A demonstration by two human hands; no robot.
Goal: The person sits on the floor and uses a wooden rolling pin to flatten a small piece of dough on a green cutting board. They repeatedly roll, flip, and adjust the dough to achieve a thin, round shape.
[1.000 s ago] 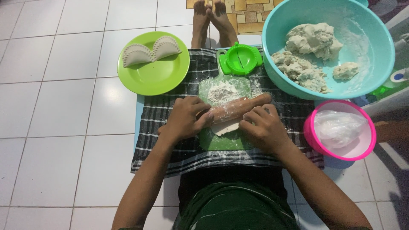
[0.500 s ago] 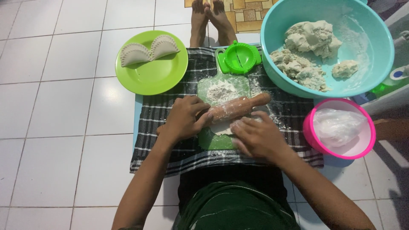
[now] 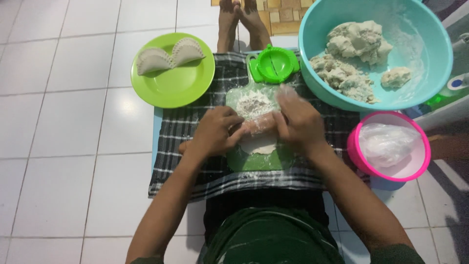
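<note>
Compared with half a second before, the rolling pin (image 3: 254, 126) has swung from a slant to nearly level, and both hands sit closer together. Left hand (image 3: 215, 131) and right hand (image 3: 299, 122) press palms-down on the pin, fingers curled loosely over it. Beneath lies a flattened dough piece (image 3: 259, 144) on a green board (image 3: 259, 161), floured at its far end. The board rests on a checked cloth (image 3: 181, 127) over white floor tiles (image 3: 63, 122), open to the left. Green plate (image 3: 171, 85), green press mould (image 3: 273, 64), teal bowl (image 3: 312, 49) and pink bowl (image 3: 356, 151) crowd the far and right edges.
</note>
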